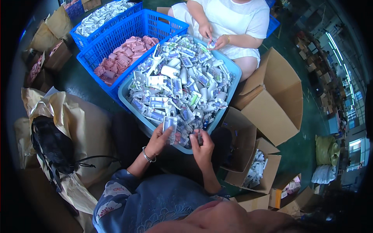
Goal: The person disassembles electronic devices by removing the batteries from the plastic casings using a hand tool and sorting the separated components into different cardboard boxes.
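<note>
My left hand [156, 142] grips a white plastic casing [170, 125] with a bluish-purple cylinder, like a battery cell, set inside. It is held over the near edge of a light-blue tub [229, 116]. The tub is heaped with similar white casings [171, 70], many with purple or green cylinders and thin wires. Just right of the held casing, my right hand [203, 150] is closed, thumb and fingers pinched together at the tub's rim. Something small and dark shows at its fingertips, too indistinct to name.
Across the tub sits a person in white [243, 23], handling a small part. A blue crate [167, 29] of pink parts stands behind left, beside another crate of white pieces [103, 17]. Open cardboard boxes [272, 112] line the right. Brown paper and a black bag [50, 141] lie left.
</note>
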The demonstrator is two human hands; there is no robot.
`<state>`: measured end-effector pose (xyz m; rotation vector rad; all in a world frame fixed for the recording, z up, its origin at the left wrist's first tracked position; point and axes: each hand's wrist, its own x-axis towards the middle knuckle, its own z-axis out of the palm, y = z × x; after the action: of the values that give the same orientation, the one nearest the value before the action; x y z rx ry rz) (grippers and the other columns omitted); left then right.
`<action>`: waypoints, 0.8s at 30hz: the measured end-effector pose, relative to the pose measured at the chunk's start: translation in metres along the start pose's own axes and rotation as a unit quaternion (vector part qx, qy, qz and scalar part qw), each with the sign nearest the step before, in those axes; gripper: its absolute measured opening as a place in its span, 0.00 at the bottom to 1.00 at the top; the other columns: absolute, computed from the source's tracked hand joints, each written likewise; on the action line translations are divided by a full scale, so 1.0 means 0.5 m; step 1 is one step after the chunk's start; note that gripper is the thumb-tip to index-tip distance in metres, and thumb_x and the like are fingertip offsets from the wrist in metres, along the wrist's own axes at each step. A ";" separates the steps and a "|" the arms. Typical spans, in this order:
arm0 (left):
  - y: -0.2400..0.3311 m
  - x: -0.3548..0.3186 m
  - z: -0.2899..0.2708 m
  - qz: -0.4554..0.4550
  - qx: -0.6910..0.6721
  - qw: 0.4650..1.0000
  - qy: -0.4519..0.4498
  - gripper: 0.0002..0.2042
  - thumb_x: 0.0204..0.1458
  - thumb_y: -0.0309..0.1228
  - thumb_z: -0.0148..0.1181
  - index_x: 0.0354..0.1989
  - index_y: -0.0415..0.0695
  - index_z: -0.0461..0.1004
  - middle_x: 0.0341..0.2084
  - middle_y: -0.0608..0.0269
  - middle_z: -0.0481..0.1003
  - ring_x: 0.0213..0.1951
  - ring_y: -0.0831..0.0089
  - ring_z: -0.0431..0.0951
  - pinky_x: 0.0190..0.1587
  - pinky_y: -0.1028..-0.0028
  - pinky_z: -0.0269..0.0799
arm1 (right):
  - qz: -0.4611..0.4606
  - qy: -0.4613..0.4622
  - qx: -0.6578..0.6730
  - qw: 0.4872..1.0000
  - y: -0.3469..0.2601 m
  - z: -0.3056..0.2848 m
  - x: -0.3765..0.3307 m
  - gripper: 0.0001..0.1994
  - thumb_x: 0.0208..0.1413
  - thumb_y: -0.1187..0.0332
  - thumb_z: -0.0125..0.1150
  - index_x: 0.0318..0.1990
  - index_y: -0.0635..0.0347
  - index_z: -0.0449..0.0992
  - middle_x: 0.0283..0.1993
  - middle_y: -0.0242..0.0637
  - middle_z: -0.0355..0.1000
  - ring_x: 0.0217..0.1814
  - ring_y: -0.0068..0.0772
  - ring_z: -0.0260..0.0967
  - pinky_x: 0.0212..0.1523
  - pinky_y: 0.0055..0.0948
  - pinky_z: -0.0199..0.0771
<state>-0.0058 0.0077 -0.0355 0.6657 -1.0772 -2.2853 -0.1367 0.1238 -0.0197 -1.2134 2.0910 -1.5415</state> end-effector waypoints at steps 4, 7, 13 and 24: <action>0.027 -0.011 0.014 0.035 0.170 0.978 -0.112 0.08 0.59 0.31 0.48 0.41 0.40 0.69 0.28 0.66 0.73 0.28 0.83 0.72 0.31 0.81 0.68 | 0.104 -0.107 0.187 0.971 0.005 -0.008 0.038 0.24 0.50 0.68 0.64 0.54 0.63 0.65 0.49 0.40 0.68 0.30 0.18 0.67 0.28 0.20 0.69; 0.034 -0.006 0.011 0.076 0.232 0.964 -0.102 0.08 0.58 0.31 0.50 0.38 0.40 0.68 0.26 0.68 0.72 0.27 0.84 0.71 0.31 0.81 0.68 | 0.161 -0.165 0.159 0.960 -0.009 -0.008 0.036 0.11 0.53 0.68 0.60 0.41 0.65 0.73 0.27 0.32 0.71 0.21 0.15 0.64 0.20 0.17 0.62; 0.063 -0.014 0.007 -0.043 0.035 0.998 -0.039 0.10 0.58 0.35 0.50 0.40 0.40 0.68 0.27 0.65 0.71 0.27 0.80 0.71 0.27 0.80 0.67 | 0.113 -0.171 0.231 0.951 -0.081 -0.055 0.017 0.08 0.58 0.72 0.51 0.41 0.65 0.73 0.21 0.29 0.64 0.21 0.15 0.61 0.21 0.20 0.61; 0.038 -0.022 0.032 0.021 0.159 0.987 -0.016 0.15 0.59 0.41 0.47 0.33 0.41 0.67 0.21 0.69 0.67 0.19 0.86 0.63 0.20 0.84 0.58 | -0.053 -0.124 -0.061 0.989 -0.086 -0.080 0.032 0.08 0.53 0.74 0.55 0.39 0.67 0.72 0.31 0.50 0.71 0.29 0.49 0.71 0.28 0.33 0.69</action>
<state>-0.0031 0.0129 -0.0089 0.7221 -1.4743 -2.1138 -0.1525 0.1346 0.0383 -1.4972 2.0098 -1.2450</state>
